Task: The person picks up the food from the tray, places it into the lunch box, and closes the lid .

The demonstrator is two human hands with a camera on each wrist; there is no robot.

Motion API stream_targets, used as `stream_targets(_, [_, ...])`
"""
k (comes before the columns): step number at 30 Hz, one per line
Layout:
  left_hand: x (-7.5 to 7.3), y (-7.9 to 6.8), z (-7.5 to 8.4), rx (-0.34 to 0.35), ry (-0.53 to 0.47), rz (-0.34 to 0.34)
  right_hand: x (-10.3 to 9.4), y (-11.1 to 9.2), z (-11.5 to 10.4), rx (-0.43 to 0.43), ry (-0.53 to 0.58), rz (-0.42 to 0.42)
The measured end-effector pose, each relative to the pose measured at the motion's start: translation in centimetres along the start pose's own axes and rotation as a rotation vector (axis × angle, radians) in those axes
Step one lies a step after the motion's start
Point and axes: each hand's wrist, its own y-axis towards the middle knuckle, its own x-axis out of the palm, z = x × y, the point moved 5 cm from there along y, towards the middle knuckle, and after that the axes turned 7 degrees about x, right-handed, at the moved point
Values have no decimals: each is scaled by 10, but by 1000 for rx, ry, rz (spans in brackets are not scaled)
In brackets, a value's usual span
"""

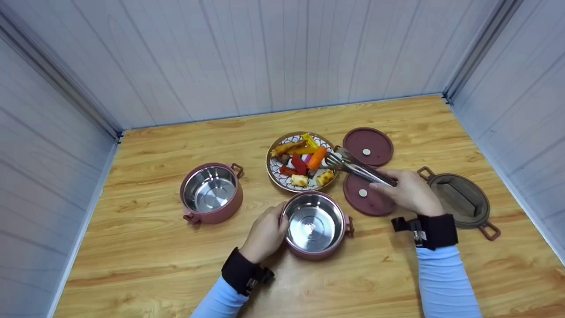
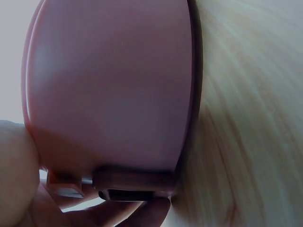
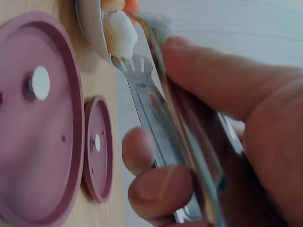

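My left hand [image 1: 267, 232] grips a pink pot [image 1: 314, 252] by its left side, thumb at the rim. In the left wrist view the fingers [image 2: 147, 215] curl behind the pot's handle [image 2: 135, 182]. The pot's steel inside holds nothing. Metal tongs [image 1: 364, 170] are held in my right hand [image 1: 412, 192], their tips spread apart at the right edge of a patterned plate [image 1: 274, 174]. On that plate lie pieces of toy-like food, among them an orange carrot-like piece [image 1: 317, 158] and a red piece [image 1: 299, 163]. A whitish piece [image 3: 123, 35] sits close to the tong tips in the right wrist view.
A second pink pot [image 1: 229, 207] stands at the left. Two dark pink lids [image 1: 375, 143] with white knobs lie right of the plate, one partly under the right hand. Farther right is a grey-brown two-handled pan [image 1: 479, 194]. Panel walls [image 1: 282, 57] border the wooden table [image 1: 145, 265].
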Motion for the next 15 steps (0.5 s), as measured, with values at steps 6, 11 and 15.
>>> stream_targets(6, [1,1,1,6,12,0,-7,-4,7,-1,-55,13])
stream_targets(11, [0,0,-1,-13,4,-4,-8,-4,11,-36,-134,70])
stream_targets(15, [-1,0,-2,-34,-14,-10,-8,-2,10,-81,-179,118])
